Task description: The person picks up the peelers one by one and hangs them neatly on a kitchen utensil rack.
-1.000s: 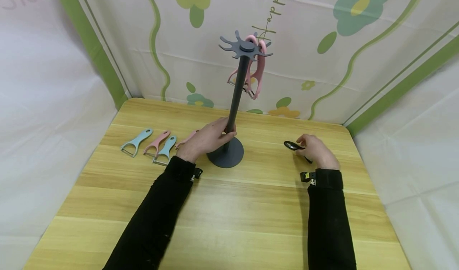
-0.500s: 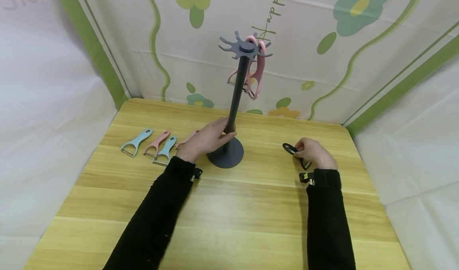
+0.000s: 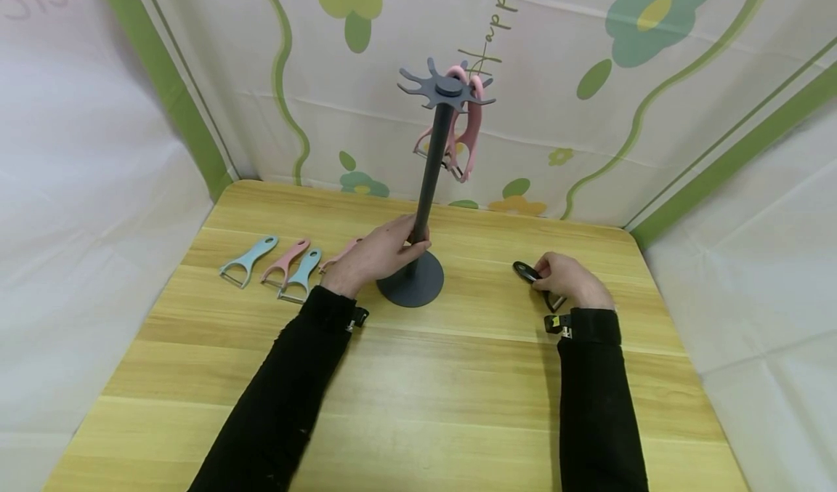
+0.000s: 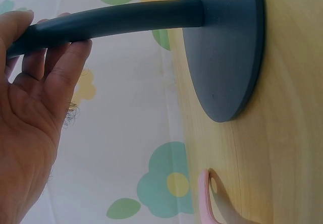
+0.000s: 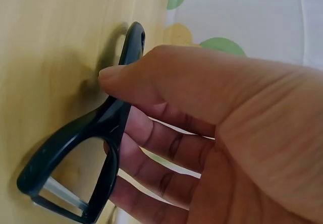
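My left hand (image 3: 373,256) holds the lower pole of a dark grey stand (image 3: 433,158); in the left wrist view its fingers and thumb lie about the pole above the round base (image 4: 227,47). To the right, my right hand (image 3: 572,279) pinches a black peeler (image 5: 113,113) by its handle between thumb and fingers. Close to the tabletop, the peeler has its blade end toward the wrist and its handle end pointing away. Pink peelers (image 3: 472,136) hang from the hooked top (image 3: 428,85) of the stand.
Left of the stand on the wooden table (image 3: 418,405) lie a blue peeler (image 3: 251,259), a pink peeler (image 3: 285,261) and another blue peeler (image 3: 304,270). Another pink peeler (image 4: 204,199) is partly hidden by the left hand in the head view. A patterned cloth (image 3: 366,114) rises behind.
The right hand has taken hold of the black peeler, turning it so its blade end shows, and shifted it slightly left. The left hand stays on the pole.
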Available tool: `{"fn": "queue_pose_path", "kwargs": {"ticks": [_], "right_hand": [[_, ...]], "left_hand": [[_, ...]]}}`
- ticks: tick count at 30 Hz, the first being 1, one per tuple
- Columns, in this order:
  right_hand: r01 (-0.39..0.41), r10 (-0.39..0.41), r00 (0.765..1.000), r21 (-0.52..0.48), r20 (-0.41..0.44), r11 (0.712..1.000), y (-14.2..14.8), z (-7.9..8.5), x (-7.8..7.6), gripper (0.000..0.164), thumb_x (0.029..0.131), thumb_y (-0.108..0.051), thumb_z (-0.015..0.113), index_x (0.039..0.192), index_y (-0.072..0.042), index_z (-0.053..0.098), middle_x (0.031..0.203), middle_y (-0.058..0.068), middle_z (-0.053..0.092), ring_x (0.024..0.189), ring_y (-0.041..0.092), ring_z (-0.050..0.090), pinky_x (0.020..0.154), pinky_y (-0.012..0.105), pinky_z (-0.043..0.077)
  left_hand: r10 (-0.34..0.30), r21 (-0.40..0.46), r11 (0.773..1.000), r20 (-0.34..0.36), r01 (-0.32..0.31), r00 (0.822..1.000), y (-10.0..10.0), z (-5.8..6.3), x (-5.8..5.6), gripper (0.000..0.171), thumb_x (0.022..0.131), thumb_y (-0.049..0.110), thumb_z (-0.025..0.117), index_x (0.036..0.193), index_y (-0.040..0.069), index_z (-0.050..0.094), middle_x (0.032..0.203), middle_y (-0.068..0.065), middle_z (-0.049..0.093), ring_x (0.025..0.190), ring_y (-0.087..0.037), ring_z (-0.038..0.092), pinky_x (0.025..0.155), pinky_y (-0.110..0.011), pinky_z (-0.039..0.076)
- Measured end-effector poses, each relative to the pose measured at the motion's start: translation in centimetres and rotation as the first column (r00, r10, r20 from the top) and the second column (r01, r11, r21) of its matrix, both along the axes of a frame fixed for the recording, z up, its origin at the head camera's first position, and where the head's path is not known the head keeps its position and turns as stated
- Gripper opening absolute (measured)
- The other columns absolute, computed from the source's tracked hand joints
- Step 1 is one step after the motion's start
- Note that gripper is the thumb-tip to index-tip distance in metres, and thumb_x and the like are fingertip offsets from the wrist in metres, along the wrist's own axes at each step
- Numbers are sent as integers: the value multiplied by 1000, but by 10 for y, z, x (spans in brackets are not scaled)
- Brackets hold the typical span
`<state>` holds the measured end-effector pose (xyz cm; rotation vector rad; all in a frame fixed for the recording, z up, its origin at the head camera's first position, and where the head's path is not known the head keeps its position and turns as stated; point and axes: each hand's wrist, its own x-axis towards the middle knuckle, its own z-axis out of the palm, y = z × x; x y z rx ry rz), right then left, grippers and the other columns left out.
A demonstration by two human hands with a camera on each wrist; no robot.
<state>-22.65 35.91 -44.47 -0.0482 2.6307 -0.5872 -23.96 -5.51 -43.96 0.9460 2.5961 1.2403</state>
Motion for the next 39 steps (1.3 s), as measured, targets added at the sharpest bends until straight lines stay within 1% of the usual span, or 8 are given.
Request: {"fn": "queue_pose_path", "kwargs": {"ticks": [4,8,16,22,25,30,34,39], "right_hand": [[-1,1,1000,6,-19,1000,-2,3,1,41,112,-14,80,141,10,64,132,29,71,113,37,69,92,44,59],[-13,14,999,17,-47,1000,-6,8,2,41,112,-15,79,141,9,64,129,28,71,110,36,68,92,47,58],[-31,34,993,27,-114,999,-15,24,6,37,115,-16,76,142,8,64,126,27,71,108,37,69,93,51,59],[-32,36,981,24,-193,999,-22,36,11,37,114,-18,73,142,5,66,127,25,71,104,34,68,91,50,57],[-20,27,970,28,-242,999,-27,40,14,37,114,-21,72,142,2,66,128,23,72,105,34,68,94,51,57],[0,8,948,26,-319,1000,-32,47,17,43,114,-26,72,147,2,65,132,24,72,111,37,71,97,56,57],[11,-3,916,16,-401,1000,-36,52,19,46,113,-27,72,148,2,65,130,24,72,112,40,73,93,57,58],[33,-35,871,-12,-491,999,-42,56,22,44,112,-26,74,147,0,66,129,22,72,115,42,73,91,57,58]], "left_hand": [[-3,0,1000,2,3,1000,0,0,0,8,123,22,67,128,16,65,127,-10,71,118,-27,69,104,-47,57],[-3,0,1000,1,3,1000,0,-1,0,8,123,22,67,128,16,65,127,-10,71,117,-27,69,104,-47,57],[-1,-2,1000,2,1,1000,0,-1,0,9,123,22,67,129,16,65,127,-10,71,116,-27,68,103,-47,56],[-4,5,1000,6,4,1000,0,-1,0,9,123,21,67,129,16,65,127,-10,71,117,-27,68,104,-47,56],[-3,10,1000,9,3,1000,0,-1,0,8,123,20,67,129,16,65,127,-10,70,116,-27,68,104,-46,56],[-3,9,1000,7,3,1000,0,-1,0,7,123,20,67,129,16,65,127,-10,70,116,-27,67,104,-46,56],[-6,5,1000,7,6,1000,0,-1,-1,8,123,23,66,129,17,64,127,-9,70,116,-26,66,104,-46,56],[-9,7,1000,4,9,1000,0,0,0,8,123,22,67,129,17,65,127,-9,70,116,-27,66,104,-46,56]]}}
